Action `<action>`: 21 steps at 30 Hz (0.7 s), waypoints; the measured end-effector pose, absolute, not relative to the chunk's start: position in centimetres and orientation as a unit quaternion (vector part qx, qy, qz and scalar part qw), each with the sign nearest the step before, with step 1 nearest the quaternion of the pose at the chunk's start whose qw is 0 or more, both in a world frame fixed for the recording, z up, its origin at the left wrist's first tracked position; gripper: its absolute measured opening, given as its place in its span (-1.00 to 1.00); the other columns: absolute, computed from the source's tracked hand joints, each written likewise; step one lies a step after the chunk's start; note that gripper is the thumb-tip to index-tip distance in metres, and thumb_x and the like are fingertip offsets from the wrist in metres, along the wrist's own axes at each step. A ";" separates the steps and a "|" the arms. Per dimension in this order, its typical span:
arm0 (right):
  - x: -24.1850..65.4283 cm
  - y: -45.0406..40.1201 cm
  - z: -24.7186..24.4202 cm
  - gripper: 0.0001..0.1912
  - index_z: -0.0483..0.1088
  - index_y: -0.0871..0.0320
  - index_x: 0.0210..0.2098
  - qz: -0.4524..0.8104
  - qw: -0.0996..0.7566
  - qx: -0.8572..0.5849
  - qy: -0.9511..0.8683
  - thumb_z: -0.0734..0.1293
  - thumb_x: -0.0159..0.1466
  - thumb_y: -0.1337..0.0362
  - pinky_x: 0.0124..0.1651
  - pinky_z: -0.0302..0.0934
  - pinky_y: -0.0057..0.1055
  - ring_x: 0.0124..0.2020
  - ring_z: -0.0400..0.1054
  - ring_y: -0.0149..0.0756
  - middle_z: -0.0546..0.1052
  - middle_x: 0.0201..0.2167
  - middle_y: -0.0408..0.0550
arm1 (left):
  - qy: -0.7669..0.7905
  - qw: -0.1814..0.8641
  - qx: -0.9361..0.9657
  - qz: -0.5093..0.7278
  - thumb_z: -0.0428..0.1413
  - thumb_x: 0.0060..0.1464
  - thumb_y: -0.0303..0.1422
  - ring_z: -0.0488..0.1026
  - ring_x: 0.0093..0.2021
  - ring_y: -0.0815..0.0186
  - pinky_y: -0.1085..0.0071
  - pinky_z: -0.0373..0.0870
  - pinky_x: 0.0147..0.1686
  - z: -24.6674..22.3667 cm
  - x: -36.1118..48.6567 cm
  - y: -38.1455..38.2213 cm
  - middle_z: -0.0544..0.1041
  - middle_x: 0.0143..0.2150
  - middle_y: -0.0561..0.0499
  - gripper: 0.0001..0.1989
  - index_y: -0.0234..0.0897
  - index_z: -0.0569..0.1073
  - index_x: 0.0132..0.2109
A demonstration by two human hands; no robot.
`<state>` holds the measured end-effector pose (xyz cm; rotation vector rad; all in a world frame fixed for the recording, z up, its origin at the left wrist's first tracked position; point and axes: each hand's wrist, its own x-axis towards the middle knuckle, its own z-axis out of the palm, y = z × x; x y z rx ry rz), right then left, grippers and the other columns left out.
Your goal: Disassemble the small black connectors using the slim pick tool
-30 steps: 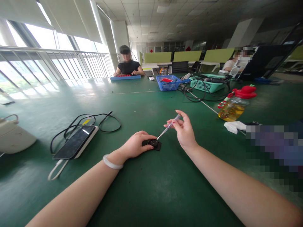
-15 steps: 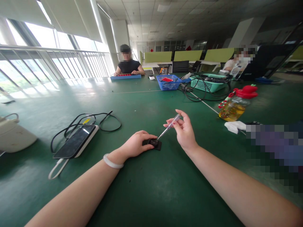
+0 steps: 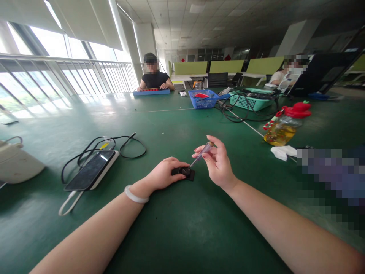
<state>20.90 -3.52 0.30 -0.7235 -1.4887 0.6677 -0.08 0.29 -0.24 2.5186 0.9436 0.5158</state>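
**Green worktop, with a small black part at its middle**

The black part lies on the worktop, pinched between the left hand's thumb and fingers. It looks light, stiff and apt to skid, so a low side grip suits. The right hand's fingers close around a slim screwdriver, probably smooth, best held by its clear handle; tip contact is unclear.

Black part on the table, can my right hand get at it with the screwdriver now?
Probably yes: the right hand holds the screwdriver with its tip at the black part, and the left hand leaves the part's right end uncovered.
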 end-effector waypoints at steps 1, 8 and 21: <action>20.8 -3.5 0.3 -0.57 0.09 -0.06 0.14 0.295 0.630 -0.314 -0.646 0.24 0.31 0.24 -0.04 0.36 -0.11 -0.25 0.49 -0.27 0.51 -0.24 -0.11 | 0.339 0.200 0.900 0.185 0.18 0.07 -0.25 0.44 -0.13 0.23 0.32 0.35 -0.05 -0.3 -0.1 0.3 0.48 -0.13 -0.04 -0.61 -0.10 0.45 0.07; 21.3 -2.1 0.4 -0.54 0.16 -0.02 0.08 0.390 0.648 -0.338 -0.561 0.32 0.23 0.13 -0.05 0.36 -0.09 -0.34 0.50 -0.28 0.52 -0.35 -0.18 | 0.346 0.203 0.896 0.189 0.18 0.06 -0.25 0.43 -0.11 0.22 0.33 0.36 -0.05 -0.3 -0.1 0.2 0.47 -0.10 -0.03 -0.59 -0.07 0.43 0.09; 21.6 -1.3 0.3 -0.44 0.18 -0.02 0.08 0.441 0.655 -0.376 -0.484 0.40 0.13 0.12 -0.01 0.34 -0.01 -0.34 0.53 -0.22 0.55 -0.43 -0.22 | 0.350 0.200 0.896 0.185 0.17 0.07 -0.23 0.43 -0.11 0.21 0.30 0.36 -0.05 -0.3 0.0 0.2 0.46 -0.10 -0.04 -0.62 -0.07 0.45 0.06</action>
